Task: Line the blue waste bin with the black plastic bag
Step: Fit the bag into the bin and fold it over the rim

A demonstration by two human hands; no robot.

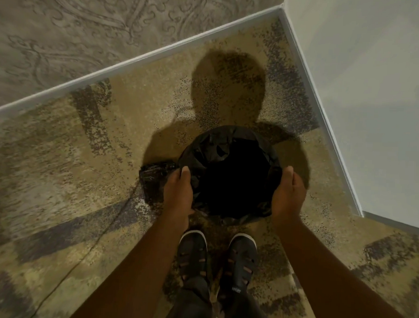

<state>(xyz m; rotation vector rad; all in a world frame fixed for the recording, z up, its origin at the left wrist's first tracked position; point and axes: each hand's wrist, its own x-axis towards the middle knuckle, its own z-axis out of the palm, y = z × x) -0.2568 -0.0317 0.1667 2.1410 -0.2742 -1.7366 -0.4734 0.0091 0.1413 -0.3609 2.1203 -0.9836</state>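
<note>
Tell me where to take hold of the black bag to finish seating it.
Grip the black bag at its folded-over edge, from the two outer sides, where the left hand and right hand sit; it drapes outward there, while the middle is an open hollow.

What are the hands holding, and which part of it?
Both hold the black plastic bag at its open top edge: the left hand on the left side, the right hand on the right. The bin underneath is hidden by the bag.

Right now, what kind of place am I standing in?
Probably a carpeted hotel or apartment corner: patterned carpet, damask wallpaper above a pale baseboard, and a small bin under a black bag.
</note>
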